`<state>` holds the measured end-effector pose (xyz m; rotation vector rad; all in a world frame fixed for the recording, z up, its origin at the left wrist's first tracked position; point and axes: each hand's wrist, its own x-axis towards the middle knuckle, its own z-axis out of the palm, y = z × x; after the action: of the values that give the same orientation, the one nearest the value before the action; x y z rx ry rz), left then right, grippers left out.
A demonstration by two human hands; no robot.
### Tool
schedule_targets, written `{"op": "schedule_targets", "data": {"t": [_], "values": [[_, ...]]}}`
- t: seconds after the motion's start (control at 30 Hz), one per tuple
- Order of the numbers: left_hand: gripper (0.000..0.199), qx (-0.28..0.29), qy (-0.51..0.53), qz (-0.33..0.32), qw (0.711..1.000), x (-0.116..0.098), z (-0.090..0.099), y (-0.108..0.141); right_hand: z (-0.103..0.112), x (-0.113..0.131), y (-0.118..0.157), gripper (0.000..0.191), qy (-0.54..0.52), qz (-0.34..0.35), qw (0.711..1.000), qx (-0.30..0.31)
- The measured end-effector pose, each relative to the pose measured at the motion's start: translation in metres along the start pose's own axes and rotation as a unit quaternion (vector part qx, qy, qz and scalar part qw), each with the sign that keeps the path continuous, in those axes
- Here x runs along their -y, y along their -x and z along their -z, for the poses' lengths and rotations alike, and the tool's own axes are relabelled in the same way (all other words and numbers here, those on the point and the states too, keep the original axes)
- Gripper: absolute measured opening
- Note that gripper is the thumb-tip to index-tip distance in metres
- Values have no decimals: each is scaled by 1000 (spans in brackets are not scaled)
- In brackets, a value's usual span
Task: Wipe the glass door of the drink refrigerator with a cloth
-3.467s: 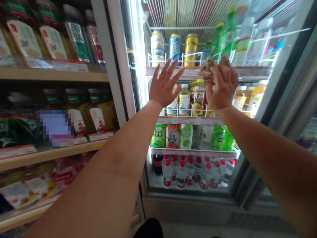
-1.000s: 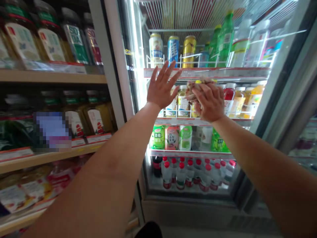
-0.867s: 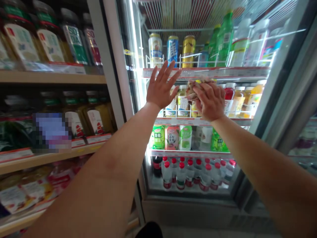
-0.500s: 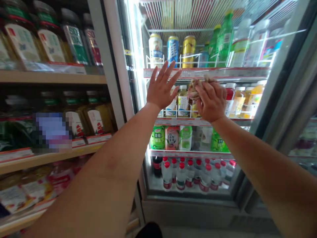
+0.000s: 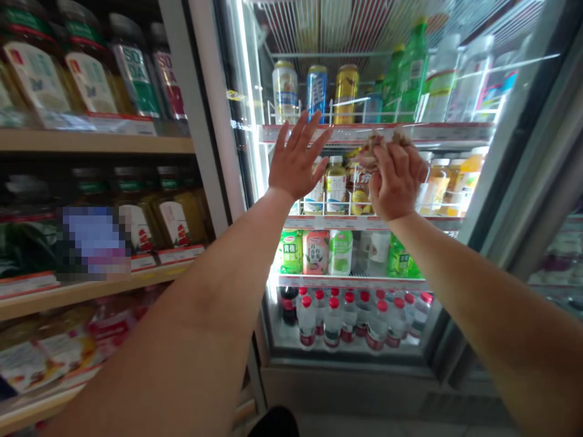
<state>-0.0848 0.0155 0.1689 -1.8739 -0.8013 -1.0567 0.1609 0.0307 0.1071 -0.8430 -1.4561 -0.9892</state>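
In the head view, bottles [image 5: 88,79] stand shelved toward ten o'clock. Your left hand [image 5: 296,162], at twelve, is spread wide and holds nothing, seemingly flat against the cooler door [image 5: 355,364]. The crumpled cloth [image 5: 371,153] is toward two o'clock, bunched in your right hand [image 5: 397,181]. Expect it to be light, limp and hardly fragile, perhaps slippery if damp; grip its thick middle under your fingers.
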Motion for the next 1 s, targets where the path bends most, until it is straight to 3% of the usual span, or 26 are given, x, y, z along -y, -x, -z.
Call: {"op": "schedule_targets", "data": {"t": [0.13,0.2,0.37,0.43,0.53,0.6,0.7,0.77,0.87,0.93,1.0], "values": [[62,6,3,3,1000,0,0,-1,10,0,7,49,-19,152,982,107],[61,7,2,6,1000,-1,1,-1,12,-1,5,48,-19,165,980,114],[57,-12,-2,-5,1000,-2,2,0,4,1,-23,56,30,-60,998,-4],[57,-20,2,-8,1000,-1,1,0,2,4,-32,57,36,-76,996,-16],[58,-23,14,-7,1000,0,-1,0,6,7,-28,54,4,62,997,53],[58,-21,19,-4,1000,1,-1,0,12,6,-19,52,-19,173,978,113],[58,-23,27,-5,999,1,-2,0,20,-2,-11,50,-25,232,962,140],[57,-24,31,-7,999,1,-1,0,21,-11,-14,51,-14,189,976,108],[57,-26,26,-10,999,1,-1,0,18,-24,-26,52,11,51,999,11],[57,-31,17,-12,999,1,-1,0,15,-29,-30,52,21,-22,999,-38],[57,-33,9,-13,999,1,-2,0,15,-27,-26,52,17,-28,999,-34]]}}
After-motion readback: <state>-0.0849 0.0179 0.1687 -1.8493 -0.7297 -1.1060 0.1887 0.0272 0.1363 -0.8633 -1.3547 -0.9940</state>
